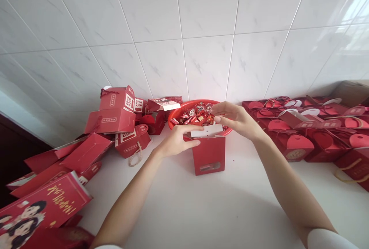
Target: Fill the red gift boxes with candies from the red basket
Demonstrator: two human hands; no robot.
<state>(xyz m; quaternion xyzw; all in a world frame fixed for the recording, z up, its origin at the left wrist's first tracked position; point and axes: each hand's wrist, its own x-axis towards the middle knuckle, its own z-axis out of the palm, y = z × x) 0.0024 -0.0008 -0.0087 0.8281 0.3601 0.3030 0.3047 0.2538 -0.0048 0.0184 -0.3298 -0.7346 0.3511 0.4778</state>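
A red cardboard gift box (209,156) stands upright on the white table, its top flaps raised and their white inner side showing. My left hand (177,140) grips its upper left edge, thumb on the front and fingers over the flap. Just behind the box sits a red plastic basket (170,120) heaped with wrapped candies (198,114). Over the basket's right side, my right hand (235,118) is open, thumb and fingers apart, close to the candies and the box's flap. I see nothing held in it.
Red gift boxes (295,141) stand in rows on the right, with a brown carton (353,93) behind them. On the left are stacked boxes (111,120) and a pile of flat red boxes (46,206). A tiled wall (207,60) rises behind.
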